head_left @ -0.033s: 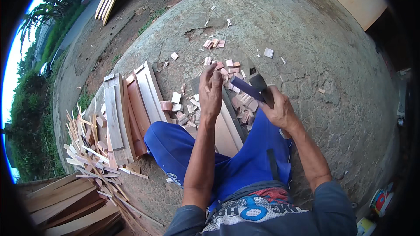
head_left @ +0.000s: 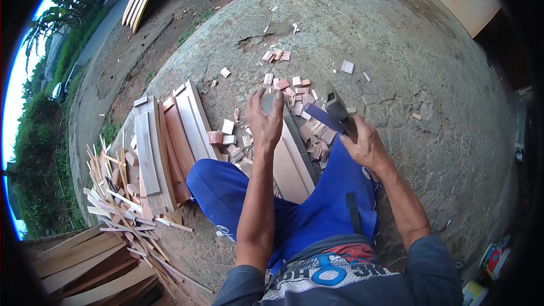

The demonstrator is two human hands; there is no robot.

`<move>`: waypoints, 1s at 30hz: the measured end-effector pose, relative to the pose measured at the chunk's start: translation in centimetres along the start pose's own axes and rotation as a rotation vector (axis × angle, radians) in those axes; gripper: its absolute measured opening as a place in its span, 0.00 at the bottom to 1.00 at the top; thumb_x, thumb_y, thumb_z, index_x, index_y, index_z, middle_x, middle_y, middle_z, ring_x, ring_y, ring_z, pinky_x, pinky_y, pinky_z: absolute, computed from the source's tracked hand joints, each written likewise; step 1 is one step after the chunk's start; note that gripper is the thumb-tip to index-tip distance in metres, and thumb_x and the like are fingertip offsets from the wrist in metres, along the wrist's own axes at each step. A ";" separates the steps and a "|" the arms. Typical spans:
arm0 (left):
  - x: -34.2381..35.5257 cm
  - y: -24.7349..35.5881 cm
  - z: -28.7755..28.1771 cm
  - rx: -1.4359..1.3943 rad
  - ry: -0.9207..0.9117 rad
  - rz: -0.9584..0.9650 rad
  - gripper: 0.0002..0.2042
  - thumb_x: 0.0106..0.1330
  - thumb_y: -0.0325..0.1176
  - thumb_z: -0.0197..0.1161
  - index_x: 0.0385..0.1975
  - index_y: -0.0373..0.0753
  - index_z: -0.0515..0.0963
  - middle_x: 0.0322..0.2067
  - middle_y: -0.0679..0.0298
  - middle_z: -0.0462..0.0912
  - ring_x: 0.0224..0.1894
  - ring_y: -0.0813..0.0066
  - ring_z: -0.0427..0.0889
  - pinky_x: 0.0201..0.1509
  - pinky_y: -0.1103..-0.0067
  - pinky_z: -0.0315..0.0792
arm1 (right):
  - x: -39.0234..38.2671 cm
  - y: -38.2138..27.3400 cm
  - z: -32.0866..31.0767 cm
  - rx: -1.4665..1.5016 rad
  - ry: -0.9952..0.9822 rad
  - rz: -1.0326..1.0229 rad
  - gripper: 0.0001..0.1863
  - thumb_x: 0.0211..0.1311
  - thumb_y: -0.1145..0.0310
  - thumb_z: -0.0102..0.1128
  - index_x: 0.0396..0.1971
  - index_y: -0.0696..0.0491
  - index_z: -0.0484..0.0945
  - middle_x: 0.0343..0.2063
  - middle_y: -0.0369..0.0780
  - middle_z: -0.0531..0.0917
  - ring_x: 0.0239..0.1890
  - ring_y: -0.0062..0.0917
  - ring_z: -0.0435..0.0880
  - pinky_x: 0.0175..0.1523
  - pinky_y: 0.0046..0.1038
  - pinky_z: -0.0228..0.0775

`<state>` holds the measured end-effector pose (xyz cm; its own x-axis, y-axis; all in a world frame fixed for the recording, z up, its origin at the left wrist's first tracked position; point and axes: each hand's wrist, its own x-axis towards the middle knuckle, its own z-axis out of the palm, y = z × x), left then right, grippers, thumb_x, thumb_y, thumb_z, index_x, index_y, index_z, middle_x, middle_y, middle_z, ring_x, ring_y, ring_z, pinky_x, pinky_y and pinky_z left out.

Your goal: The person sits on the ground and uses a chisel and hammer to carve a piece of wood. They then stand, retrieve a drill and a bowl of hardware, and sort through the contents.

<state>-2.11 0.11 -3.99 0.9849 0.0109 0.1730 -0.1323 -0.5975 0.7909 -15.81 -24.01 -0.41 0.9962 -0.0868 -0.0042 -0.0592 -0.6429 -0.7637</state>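
Note:
My left hand (head_left: 265, 120) is raised over a pale wooden board (head_left: 292, 167) between my knees. Its thumb and fingers are apart, and I see nothing held in them. To the right, my right hand (head_left: 364, 144) is closed round a dark, block-ended tool (head_left: 336, 110). A flat purple-blue bar (head_left: 323, 118) juts from the same grip toward the left; whether it is part of that tool I cannot tell. Beneath both hands, small cut wood blocks (head_left: 317, 136) lie around the board. A dark strip (head_left: 304, 143) runs along the board's right side.
Several long shaped boards (head_left: 153, 147) lie side by side left of my knee. Thin offcuts (head_left: 122, 204) are heaped beside them, with more planks (head_left: 85, 260) at the lower left. Small containers (head_left: 493, 260) stand at the lower right on rough concrete (head_left: 430, 136).
My left hand has moved slightly left, and its thumb and fingers have spread apart. The tool and bar in my right hand have tilted and shifted slightly.

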 end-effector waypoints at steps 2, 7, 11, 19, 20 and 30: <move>0.3 -4.1 0.8 0.451 -0.043 -0.342 0.47 0.62 0.66 0.66 0.70 0.32 0.67 0.70 0.38 0.63 0.75 0.41 0.58 0.76 0.54 0.56 | -1.5 3.2 0.7 -0.109 0.011 0.087 0.23 0.62 0.68 0.66 0.53 0.61 0.70 0.40 0.57 0.83 0.45 0.58 0.83 0.49 0.49 0.75; -5.5 -6.6 6.5 0.398 -0.196 -0.600 0.64 0.49 0.61 0.78 0.81 0.48 0.42 0.79 0.39 0.39 0.78 0.35 0.46 0.75 0.38 0.48 | -2.7 8.6 2.8 -0.276 -0.057 0.099 0.19 0.62 0.69 0.66 0.48 0.59 0.69 0.41 0.54 0.81 0.47 0.53 0.82 0.52 0.48 0.75; -7.2 -6.2 8.3 0.547 -0.190 -0.640 0.68 0.42 0.51 0.82 0.82 0.54 0.39 0.79 0.38 0.33 0.78 0.32 0.45 0.73 0.35 0.47 | -1.9 10.0 3.0 -0.331 -0.143 0.110 0.17 0.59 0.69 0.67 0.43 0.57 0.69 0.37 0.50 0.79 0.44 0.48 0.81 0.50 0.47 0.75; -6.2 -6.5 5.7 -0.072 -0.275 -0.513 0.68 0.42 0.40 0.80 0.81 0.38 0.35 0.79 0.39 0.38 0.80 0.44 0.48 0.79 0.62 0.54 | -0.2 10.6 0.9 -0.246 -0.236 0.185 0.18 0.58 0.71 0.66 0.44 0.58 0.69 0.38 0.49 0.79 0.44 0.48 0.81 0.49 0.48 0.74; -6.3 -6.5 5.1 -0.311 -0.286 -0.501 0.68 0.43 0.39 0.80 0.81 0.38 0.34 0.79 0.40 0.38 0.80 0.48 0.48 0.79 0.62 0.54 | 0.0 10.8 0.7 -0.243 -0.242 0.196 0.19 0.58 0.71 0.66 0.45 0.58 0.69 0.38 0.49 0.79 0.44 0.48 0.81 0.49 0.48 0.74; -9.4 -4.5 3.0 0.078 -0.143 -0.596 0.51 0.63 0.46 0.73 0.78 0.30 0.49 0.71 0.39 0.64 0.66 0.49 0.76 0.67 0.62 0.72 | 1.0 12.3 0.2 -0.168 -0.269 0.276 0.20 0.59 0.71 0.65 0.49 0.60 0.70 0.39 0.50 0.79 0.44 0.49 0.81 0.49 0.48 0.74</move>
<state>-10.45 0.31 -10.96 0.8927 0.2571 -0.3702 0.4490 -0.5786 0.6809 -15.50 -31.89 -9.95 0.9211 -0.0856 -0.3797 -0.3138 -0.7405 -0.5943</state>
